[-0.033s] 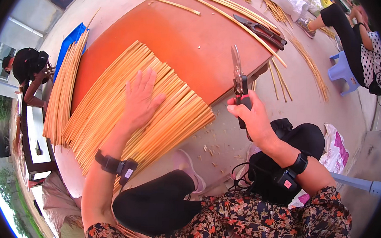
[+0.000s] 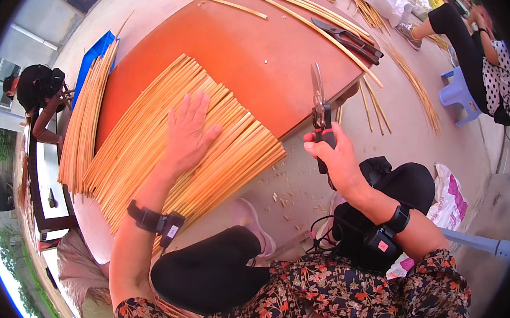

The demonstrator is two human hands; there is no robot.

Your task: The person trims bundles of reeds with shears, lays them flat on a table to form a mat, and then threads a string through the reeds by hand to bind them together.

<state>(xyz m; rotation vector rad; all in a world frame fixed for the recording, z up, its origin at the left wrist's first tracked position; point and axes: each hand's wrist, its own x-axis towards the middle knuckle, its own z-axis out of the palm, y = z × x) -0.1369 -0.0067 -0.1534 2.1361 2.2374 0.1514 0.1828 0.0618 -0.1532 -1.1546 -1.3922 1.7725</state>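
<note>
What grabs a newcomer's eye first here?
First, the broad layer of thin straw-coloured sticks across the glossy orange-brown tabletop, with the bare left hand spread on it. Next, the black-handled metal shears in the bare right hand, right of the sticks, blades pointing away from the body. Then a pale-blue plastic stool at the picture's upper right.

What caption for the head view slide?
Left hand flat on a row of thin sticks; right hand gripping pruning shears.
</note>
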